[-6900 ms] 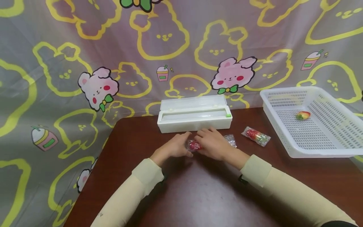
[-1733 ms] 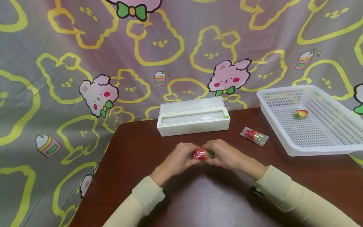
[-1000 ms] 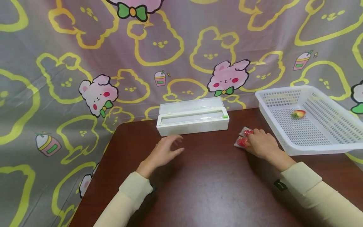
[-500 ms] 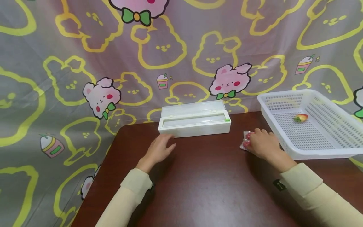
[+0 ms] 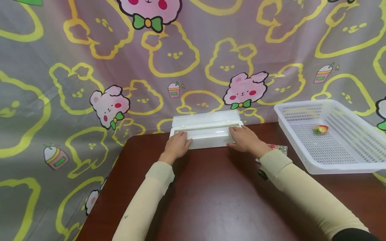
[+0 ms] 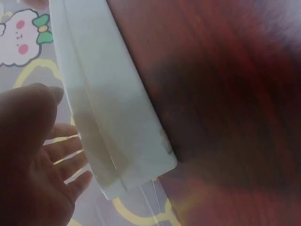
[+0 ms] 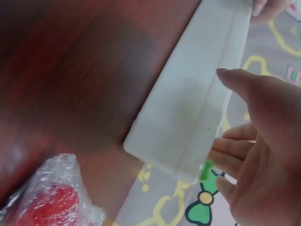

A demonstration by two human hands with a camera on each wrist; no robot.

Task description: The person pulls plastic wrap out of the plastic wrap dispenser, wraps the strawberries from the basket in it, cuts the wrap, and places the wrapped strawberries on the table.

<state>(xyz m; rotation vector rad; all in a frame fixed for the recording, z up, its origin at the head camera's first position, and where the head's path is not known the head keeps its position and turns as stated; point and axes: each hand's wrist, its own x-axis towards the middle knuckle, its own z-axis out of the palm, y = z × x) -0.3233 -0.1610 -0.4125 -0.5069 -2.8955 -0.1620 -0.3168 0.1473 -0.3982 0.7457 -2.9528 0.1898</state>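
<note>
Left hand (image 5: pixel 177 146) rests on the left end of the white dispenser box (image 5: pixel 208 134), fingers loose and spread over its top, gripping nothing. Box sits at the far edge of the brown table (image 5: pixel 217 201), against the patterned cloth backdrop (image 5: pixel 90 67), lid up. Right hand (image 5: pixel 243 140) lies on the box's right end, fingers relaxed, likewise holding nothing. Just right of that wrist, a wrapped strawberry (image 5: pixel 275 147) lies on the table, partly hidden by the sleeve. Far right: white basket (image 5: pixel 356 164) with one bare strawberry (image 5: pixel 321 129) inside.
</note>
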